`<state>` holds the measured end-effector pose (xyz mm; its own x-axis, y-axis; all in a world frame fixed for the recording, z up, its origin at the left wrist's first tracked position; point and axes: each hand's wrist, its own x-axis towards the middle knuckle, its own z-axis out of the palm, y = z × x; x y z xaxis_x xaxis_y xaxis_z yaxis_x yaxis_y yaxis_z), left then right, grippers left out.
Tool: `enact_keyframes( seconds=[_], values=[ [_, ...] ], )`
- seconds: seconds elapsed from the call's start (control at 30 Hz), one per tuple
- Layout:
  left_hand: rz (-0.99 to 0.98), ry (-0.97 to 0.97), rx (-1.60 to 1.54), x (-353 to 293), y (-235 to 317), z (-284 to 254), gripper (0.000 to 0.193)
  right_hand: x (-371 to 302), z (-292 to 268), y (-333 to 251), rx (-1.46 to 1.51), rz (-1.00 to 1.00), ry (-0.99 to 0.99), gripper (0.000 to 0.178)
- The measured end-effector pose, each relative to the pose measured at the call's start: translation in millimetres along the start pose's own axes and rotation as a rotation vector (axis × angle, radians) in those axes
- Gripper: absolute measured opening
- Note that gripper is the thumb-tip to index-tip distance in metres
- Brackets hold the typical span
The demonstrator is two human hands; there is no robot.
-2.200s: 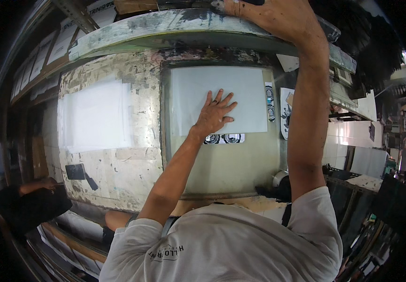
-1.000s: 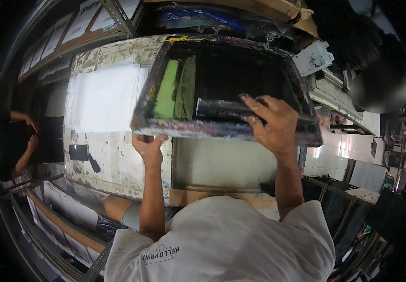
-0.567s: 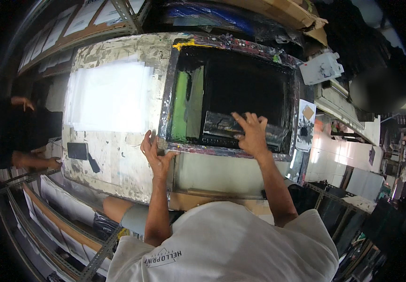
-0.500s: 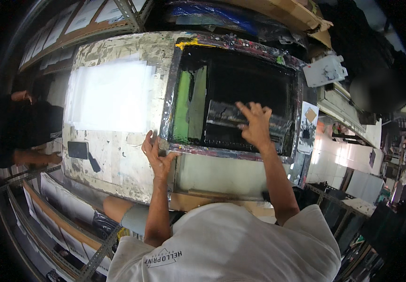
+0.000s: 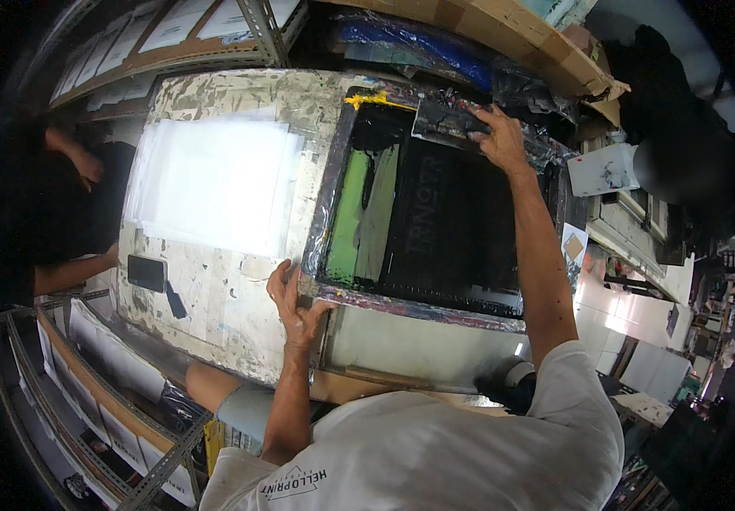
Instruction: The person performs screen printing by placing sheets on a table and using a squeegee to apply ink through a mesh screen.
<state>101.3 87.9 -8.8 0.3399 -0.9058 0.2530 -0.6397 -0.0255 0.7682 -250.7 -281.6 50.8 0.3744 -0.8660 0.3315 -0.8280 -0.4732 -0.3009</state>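
Observation:
A screen printing frame [image 5: 435,308] with an ink-smeared rim lies on the worktable. Its mesh [image 5: 461,230] is mostly black with ink; a green strip [image 5: 348,217] runs down the left side, and faint lettering shows in the middle. At the far end of the mesh, my right hand [image 5: 502,140] is closed on a wide, dark, ink-stained squeegee [image 5: 446,124], fingers laid over its top. My left hand [image 5: 292,307] grips the frame's near left corner, thumb along the near rim and fingers at the left side.
Left of the frame lies a stack of white sheets [image 5: 214,179]. A dark phone [image 5: 147,273] and a small dark flat piece [image 5: 177,302] are nearer. Another person's hand [image 5: 86,166] shows at far left. A stained white container [image 5: 603,169] stands right; metal shelves [image 5: 263,34] rise behind.
My right hand has moved the squeegee from the near part of the mesh to its far end, uncovering faint lettering. My left hand keeps its hold on the corner.

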Motion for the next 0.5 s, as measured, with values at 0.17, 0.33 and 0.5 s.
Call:
enact_keyframes(
  seconds=[0.17,0.33,0.5],
  values=[
    [-0.161,-0.053,-0.142,-6.6,-1.3,0.7,0.093,-31.2,-15.4,-38.1,-0.029,0.014,-0.021,0.047],
    [-0.249,0.049,-0.355,-2.0,16.9,-1.2,0.087,-111.0,-36.5,-89.8,-0.09,0.0,-0.034,0.05],
    [-0.175,0.118,-0.357,19.9,55.8,-18.4,0.086,-176.8,-122.0,-175.3,0.056,0.053,-0.132,0.051]
  ],
)
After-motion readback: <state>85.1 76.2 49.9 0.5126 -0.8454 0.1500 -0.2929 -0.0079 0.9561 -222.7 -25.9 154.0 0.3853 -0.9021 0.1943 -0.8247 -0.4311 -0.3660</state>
